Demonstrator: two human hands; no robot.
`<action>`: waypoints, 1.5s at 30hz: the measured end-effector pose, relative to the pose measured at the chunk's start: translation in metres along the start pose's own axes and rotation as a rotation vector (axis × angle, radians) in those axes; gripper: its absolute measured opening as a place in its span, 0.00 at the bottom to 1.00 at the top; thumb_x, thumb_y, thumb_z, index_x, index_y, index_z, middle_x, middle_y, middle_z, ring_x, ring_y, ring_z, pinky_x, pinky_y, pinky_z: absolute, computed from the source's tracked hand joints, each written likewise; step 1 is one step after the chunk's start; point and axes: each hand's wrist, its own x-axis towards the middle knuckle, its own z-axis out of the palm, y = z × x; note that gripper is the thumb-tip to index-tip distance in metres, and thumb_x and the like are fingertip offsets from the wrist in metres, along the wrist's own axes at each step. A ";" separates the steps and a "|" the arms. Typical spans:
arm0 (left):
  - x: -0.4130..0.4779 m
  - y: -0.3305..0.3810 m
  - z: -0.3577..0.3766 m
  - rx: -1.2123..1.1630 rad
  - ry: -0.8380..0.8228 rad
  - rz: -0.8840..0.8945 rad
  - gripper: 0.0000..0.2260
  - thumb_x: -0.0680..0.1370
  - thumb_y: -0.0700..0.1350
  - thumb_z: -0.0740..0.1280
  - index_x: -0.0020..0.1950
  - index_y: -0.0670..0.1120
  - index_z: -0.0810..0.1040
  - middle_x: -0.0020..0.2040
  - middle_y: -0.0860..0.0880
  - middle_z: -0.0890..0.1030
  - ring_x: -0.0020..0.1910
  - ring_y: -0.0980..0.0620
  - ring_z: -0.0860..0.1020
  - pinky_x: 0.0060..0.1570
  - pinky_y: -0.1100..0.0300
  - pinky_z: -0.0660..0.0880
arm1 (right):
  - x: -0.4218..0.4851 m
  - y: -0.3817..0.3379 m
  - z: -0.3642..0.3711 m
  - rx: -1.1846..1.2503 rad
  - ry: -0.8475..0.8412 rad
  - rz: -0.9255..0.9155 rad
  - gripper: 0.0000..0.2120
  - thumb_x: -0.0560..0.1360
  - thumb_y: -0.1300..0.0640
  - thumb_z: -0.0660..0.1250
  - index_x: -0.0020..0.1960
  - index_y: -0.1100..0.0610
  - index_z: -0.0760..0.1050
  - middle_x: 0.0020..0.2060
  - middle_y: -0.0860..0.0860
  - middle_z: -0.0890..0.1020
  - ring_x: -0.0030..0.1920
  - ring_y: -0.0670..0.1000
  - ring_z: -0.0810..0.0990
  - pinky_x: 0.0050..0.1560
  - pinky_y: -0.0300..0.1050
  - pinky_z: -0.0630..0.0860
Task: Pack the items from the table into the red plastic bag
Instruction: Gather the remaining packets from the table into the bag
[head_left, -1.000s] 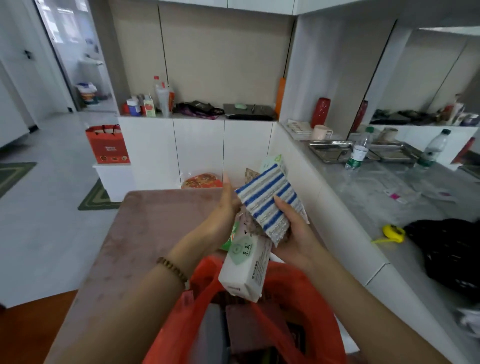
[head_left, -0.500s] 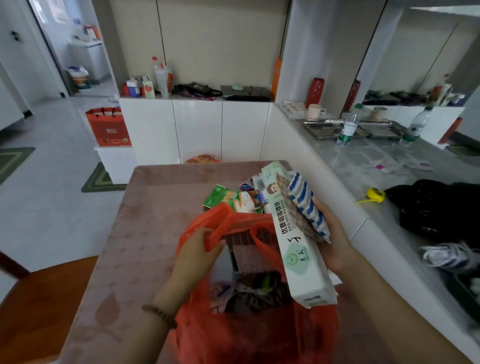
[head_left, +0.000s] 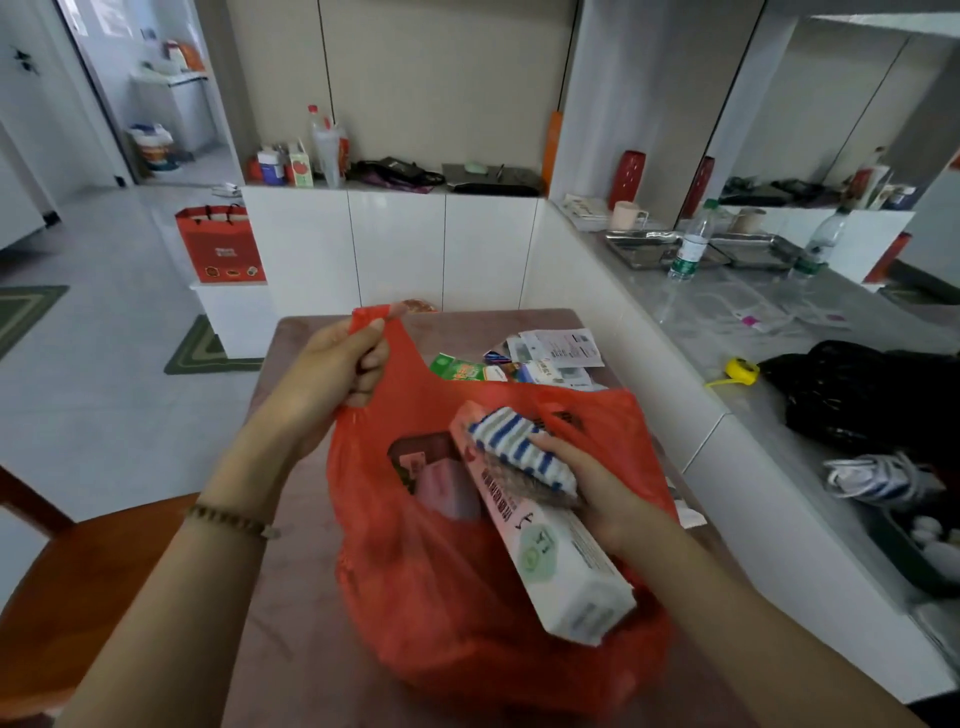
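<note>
The right hand (head_left: 602, 488) curls round two things at once, a long white box (head_left: 561, 566) and a blue-striped cloth (head_left: 519, 447) lying on top of it, with the thumb pressing on the cloth. The box is tilted. Its far end is down inside the mouth of the red bag (head_left: 447, 597), showing pink through the film, and its near end sticks out over the bag's near right rim. The cloth is at the mouth, just inside the right rim.

The left hand (head_left: 332, 379) grips the bag's left handle (head_left: 371, 314) in a fist and holds it up above the far side of the bag, so the mouth is stretched open. Down in the bag lies a flat pink pack (head_left: 436, 475) beside the box; what lies beneath it cannot be made out.

The bag stands on the near half of the table (head_left: 291, 649), close to the right edge. Beyond it, at the far right corner, are a green packet (head_left: 460, 369) and a loose heap of white packets (head_left: 558, 345), touching one another and apart from the bag.

Left of the bag the table top runs open to its left edge, with a chair (head_left: 67, 582) at the near left corner. The right edge meets the white wall of a counter (head_left: 691, 322), which carries a yellow tape measure (head_left: 742, 370) and a black sack (head_left: 857, 400).
</note>
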 end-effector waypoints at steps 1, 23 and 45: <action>-0.002 0.000 0.000 -0.003 0.002 0.006 0.14 0.83 0.43 0.53 0.64 0.44 0.72 0.25 0.56 0.63 0.20 0.61 0.57 0.19 0.70 0.54 | 0.003 0.000 0.002 0.049 0.067 -0.037 0.19 0.64 0.49 0.71 0.50 0.58 0.84 0.44 0.58 0.85 0.40 0.55 0.84 0.46 0.46 0.79; 0.001 -0.038 -0.004 0.079 -0.124 -0.030 0.13 0.82 0.47 0.54 0.64 0.52 0.73 0.29 0.53 0.64 0.22 0.60 0.59 0.20 0.69 0.56 | 0.028 0.037 0.001 -0.095 0.518 -0.143 0.29 0.71 0.71 0.65 0.68 0.57 0.61 0.59 0.62 0.76 0.49 0.55 0.78 0.39 0.44 0.77; 0.183 -0.034 0.047 0.664 0.031 -0.004 0.12 0.77 0.57 0.62 0.49 0.49 0.75 0.46 0.53 0.76 0.44 0.57 0.74 0.42 0.69 0.69 | 0.052 -0.182 -0.069 -0.602 0.152 -0.689 0.04 0.74 0.59 0.68 0.48 0.53 0.78 0.50 0.51 0.83 0.51 0.50 0.82 0.54 0.44 0.79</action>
